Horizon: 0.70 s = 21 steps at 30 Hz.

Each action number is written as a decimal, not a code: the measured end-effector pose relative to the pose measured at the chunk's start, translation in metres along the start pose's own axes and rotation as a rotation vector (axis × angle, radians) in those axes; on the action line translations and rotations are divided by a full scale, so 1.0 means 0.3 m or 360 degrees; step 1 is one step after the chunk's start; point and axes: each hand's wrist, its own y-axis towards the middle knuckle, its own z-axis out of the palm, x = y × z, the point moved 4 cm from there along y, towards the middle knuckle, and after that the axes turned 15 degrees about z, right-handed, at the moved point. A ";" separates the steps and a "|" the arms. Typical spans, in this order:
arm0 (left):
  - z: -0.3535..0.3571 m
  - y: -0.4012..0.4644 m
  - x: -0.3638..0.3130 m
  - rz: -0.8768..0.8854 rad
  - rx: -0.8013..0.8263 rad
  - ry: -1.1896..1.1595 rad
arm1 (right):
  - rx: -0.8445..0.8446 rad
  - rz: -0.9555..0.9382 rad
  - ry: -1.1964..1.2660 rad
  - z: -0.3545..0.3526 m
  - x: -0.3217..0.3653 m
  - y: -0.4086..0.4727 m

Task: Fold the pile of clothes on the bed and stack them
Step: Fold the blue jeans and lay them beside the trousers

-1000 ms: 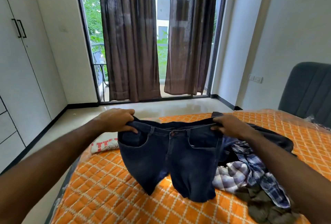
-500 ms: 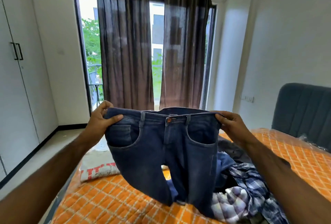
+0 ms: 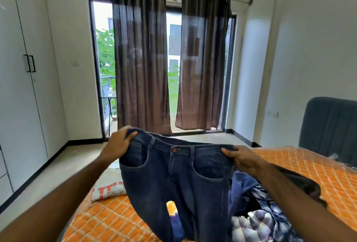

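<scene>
Dark blue denim jeans (image 3: 173,180) held up by the waistband over the bed, front facing the person, legs hanging down. Left hand (image 3: 117,143) grips the waistband's left corner, fingers curled over it; right hand (image 3: 241,157) pinches the right corner. Behind the right forearm: jumbled pile of plaid and dark clothes (image 3: 266,214). Folded white cloth with red lettering (image 3: 108,189) lies at the mattress's left edge. Orange quilted bedcover with white lattice (image 3: 309,166); grey padded headboard (image 3: 332,125) at right. Brown curtains (image 3: 143,58) over glass door; white wardrobe (image 3: 19,87) left, bare floor between.
</scene>
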 end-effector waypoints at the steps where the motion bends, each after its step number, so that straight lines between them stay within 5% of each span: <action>1: 0.035 -0.023 0.025 -0.0044 0.0023 0.0056 | -0.0070 -0.0044 -0.0087 0.019 -0.028 0.007; 4: 0.038 -0.062 0.028 -0.0233 -0.0034 -0.0123 | -0.0204 -0.0164 -0.0221 0.066 -0.014 0.000; 9: -0.132 -0.072 -0.062 -0.0481 -0.0122 -0.1424 | 0.0364 -0.0216 -0.0111 0.106 0.164 -0.127; 13: -0.203 -0.043 -0.166 -0.0359 0.0099 -0.1841 | 0.0592 -0.0448 -0.0015 0.128 0.298 -0.212; 16: -0.145 0.010 -0.105 -0.0493 0.0082 -0.1755 | 0.0283 -0.0395 0.0022 0.104 0.289 -0.078; 19: -0.059 0.017 0.005 -0.0623 -0.0151 -0.1044 | -0.0413 -0.0165 -0.0070 0.068 0.198 0.079; 21: 0.006 0.012 0.048 -0.0644 -0.0245 -0.0709 | -0.0605 -0.0125 -0.0057 0.090 0.153 0.136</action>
